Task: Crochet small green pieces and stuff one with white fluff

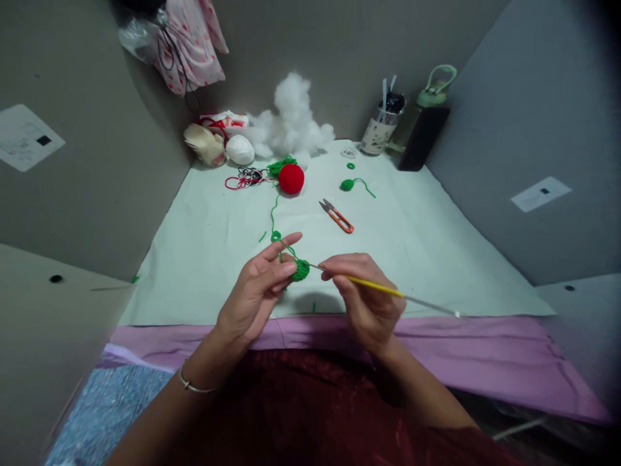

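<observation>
Between the thumb and fingers of my left hand [259, 285] is a small green crochet piece [301, 270]. Green yarn [274, 210] loops round the raised index finger and trails back across the table. My right hand [366, 294] grips a crochet hook [376, 284] with a yellow handle, pen-fashion. The hook's metal tip reaches the upper edge of the green piece; whether it sits inside a stitch I cannot tell. Farther back lie a red ball [291, 178], a green yarn bundle [282, 166] and orange-handled thread snips [337, 217].
White stuffing [295, 120] is heaped at the back, beside a white ball [240, 150]. A small green crocheted piece [347, 185] with a yarn tail lies right of centre. A cup of tools [381, 129], a bottle [431, 97] and a dark phone-like slab [423, 139] stand back right. Grey partitions enclose the table.
</observation>
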`<state>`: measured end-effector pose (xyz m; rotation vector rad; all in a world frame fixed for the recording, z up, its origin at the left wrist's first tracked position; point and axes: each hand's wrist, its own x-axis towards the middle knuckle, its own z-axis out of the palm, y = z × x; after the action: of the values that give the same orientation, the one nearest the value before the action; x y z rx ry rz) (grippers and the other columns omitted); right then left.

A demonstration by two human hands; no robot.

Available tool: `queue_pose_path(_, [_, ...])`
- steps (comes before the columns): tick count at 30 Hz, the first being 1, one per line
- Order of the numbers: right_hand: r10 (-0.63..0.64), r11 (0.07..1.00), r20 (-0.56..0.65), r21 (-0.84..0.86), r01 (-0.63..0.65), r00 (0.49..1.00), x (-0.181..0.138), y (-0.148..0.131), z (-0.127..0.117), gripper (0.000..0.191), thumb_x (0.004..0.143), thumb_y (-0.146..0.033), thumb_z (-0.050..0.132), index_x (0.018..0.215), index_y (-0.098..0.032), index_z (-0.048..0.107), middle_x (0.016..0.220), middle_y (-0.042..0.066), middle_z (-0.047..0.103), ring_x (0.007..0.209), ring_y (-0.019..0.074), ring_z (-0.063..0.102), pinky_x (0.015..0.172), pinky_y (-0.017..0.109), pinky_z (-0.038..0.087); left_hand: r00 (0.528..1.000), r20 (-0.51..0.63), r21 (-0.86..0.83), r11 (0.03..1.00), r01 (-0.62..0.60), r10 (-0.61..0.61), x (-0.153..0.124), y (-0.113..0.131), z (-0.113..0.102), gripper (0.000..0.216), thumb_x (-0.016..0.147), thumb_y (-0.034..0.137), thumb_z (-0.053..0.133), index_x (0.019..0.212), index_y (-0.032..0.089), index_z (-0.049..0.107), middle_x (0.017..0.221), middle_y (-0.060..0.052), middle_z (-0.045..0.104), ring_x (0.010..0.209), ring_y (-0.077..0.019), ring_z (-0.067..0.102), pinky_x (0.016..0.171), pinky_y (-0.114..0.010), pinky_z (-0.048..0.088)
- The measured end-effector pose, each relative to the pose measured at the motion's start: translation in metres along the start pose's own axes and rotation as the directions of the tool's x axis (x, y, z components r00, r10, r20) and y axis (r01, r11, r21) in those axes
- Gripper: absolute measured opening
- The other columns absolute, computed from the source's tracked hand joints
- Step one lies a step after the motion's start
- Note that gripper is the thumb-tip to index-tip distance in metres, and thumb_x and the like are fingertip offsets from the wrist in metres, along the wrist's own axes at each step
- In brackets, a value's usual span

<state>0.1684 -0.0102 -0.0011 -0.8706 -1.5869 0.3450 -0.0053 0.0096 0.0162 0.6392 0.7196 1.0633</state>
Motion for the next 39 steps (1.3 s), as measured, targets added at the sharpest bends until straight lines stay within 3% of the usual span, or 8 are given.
queue_pose_path(3, [0.254, 0.919, -0.004, 0.313, -0.24, 0.967, 0.008, -0.003, -0.001, 0.017, 0.101, -0.023, 0.06, 0.099, -0.024, 0.077, 0.088, 0.003, 0.073, 0.069, 0.0141, 0.066, 0.065, 0.032, 0.057, 0.998, -0.006, 0.047, 0.997, -0.057, 0.058, 0.0, 0.002, -0.002, 0.055, 0.077, 0.022, 0.086, 0.129, 0.016, 0.072, 0.085, 0.0, 0.059, 0.065, -0.0054, 0.041, 0.057, -0.019, 0.033])
queue_pose_path(6, [0.345, 0.826, 0.053, 0.457, -0.331, 0.937, 0.01, 0.001, 0.001, 0.015, 0.101, -0.027, 0.062, 0.097, -0.025, 0.077, 0.089, 0.001, 0.072, 0.071, 0.0131, 0.064, 0.066, 0.03, 0.054, 0.997, 0.032, 0.116, 0.99, -0.079, 0.076, -0.001, -0.002, 0.0, 0.05, 0.079, 0.024, 0.085, 0.127, 0.021, 0.074, 0.09, -0.001, 0.062, 0.073, -0.0078, 0.049, 0.062, -0.019, 0.038])
queue_pose_path(14, [0.334, 0.829, 0.108, 0.44, -0.347, 0.936, 0.01, 0.001, 0.003, 0.015, 0.099, -0.027, 0.065, 0.098, -0.028, 0.08, 0.092, 0.001, 0.074, 0.076, 0.0135, 0.065, 0.073, 0.031, 0.053, 0.995, 0.05, 0.16, 0.982, -0.098, 0.091, 0.0, -0.009, 0.003, 0.058, 0.08, 0.021, 0.084, 0.136, 0.024, 0.069, 0.09, 0.0, 0.065, 0.086, -0.0115, 0.059, 0.087, -0.024, 0.046])
queue_pose_path(21, [0.576, 0.535, 0.195, 0.645, -0.546, 0.794, 0.018, 0.009, -0.006, 0.016, 0.091, -0.036, 0.075, 0.085, -0.022, 0.077, 0.08, 0.001, 0.071, 0.063, 0.0105, 0.059, 0.062, 0.025, 0.05, 0.962, 0.265, -0.019, 0.997, 0.074, -0.066, 0.001, -0.003, -0.004, 0.054, 0.076, 0.023, 0.083, 0.129, 0.016, 0.074, 0.09, -0.003, 0.065, 0.082, -0.0124, 0.057, 0.082, -0.025, 0.047])
queue_pose_path(24, [0.614, 0.454, 0.252, 0.662, -0.596, 0.748, 0.018, 0.009, -0.006, 0.02, 0.088, -0.041, 0.078, 0.083, -0.022, 0.076, 0.076, 0.001, 0.069, 0.06, 0.0097, 0.056, 0.059, 0.024, 0.048, 0.972, 0.232, 0.0, 0.999, 0.04, -0.039, 0.001, -0.006, -0.003, 0.049, 0.075, 0.022, 0.085, 0.124, 0.019, 0.077, 0.087, -0.001, 0.063, 0.081, -0.0108, 0.057, 0.081, -0.023, 0.046])
queue_pose_path(28, [0.575, 0.543, 0.215, 0.622, -0.564, 0.79, 0.015, 0.007, 0.003, 0.017, 0.088, -0.041, 0.078, 0.088, -0.024, 0.077, 0.085, 0.001, 0.071, 0.073, 0.0129, 0.061, 0.072, 0.028, 0.052, 0.991, 0.128, 0.194, 0.978, -0.073, 0.049, 0.005, -0.009, 0.002, 0.053, 0.078, 0.022, 0.087, 0.129, 0.029, 0.074, 0.098, 0.0, 0.07, 0.094, -0.013, 0.062, 0.091, -0.025, 0.046])
queue_pose_path(32, [0.566, 0.59, 0.204, 0.577, -0.565, 0.799, 0.031, 0.009, 0.009, 0.018, 0.089, -0.042, 0.077, 0.092, -0.024, 0.08, 0.093, 0.003, 0.074, 0.086, 0.0165, 0.065, 0.084, 0.031, 0.054, 0.977, 0.199, 0.311, 0.94, -0.14, 0.079, 0.02, 0.006, 0.006, 0.051, 0.087, 0.03, 0.081, 0.136, 0.027, 0.069, 0.116, -0.005, 0.074, 0.112, -0.0194, 0.063, 0.1, -0.031, 0.044])
queue_pose_path(39, [0.584, 0.431, 0.378, 0.606, -0.669, 0.718, 0.089, 0.03, 0.002, 0.033, 0.076, -0.046, 0.087, 0.093, -0.019, 0.079, 0.081, 0.002, 0.07, 0.07, 0.0143, 0.062, 0.063, 0.027, 0.051, 0.951, 0.306, 0.318, 0.939, -0.133, 0.031, 0.063, 0.04, 0.017, 0.064, 0.076, 0.024, 0.088, 0.137, 0.019, 0.067, 0.083, 0.0, 0.07, 0.074, -0.0114, 0.062, 0.072, -0.023, 0.045])
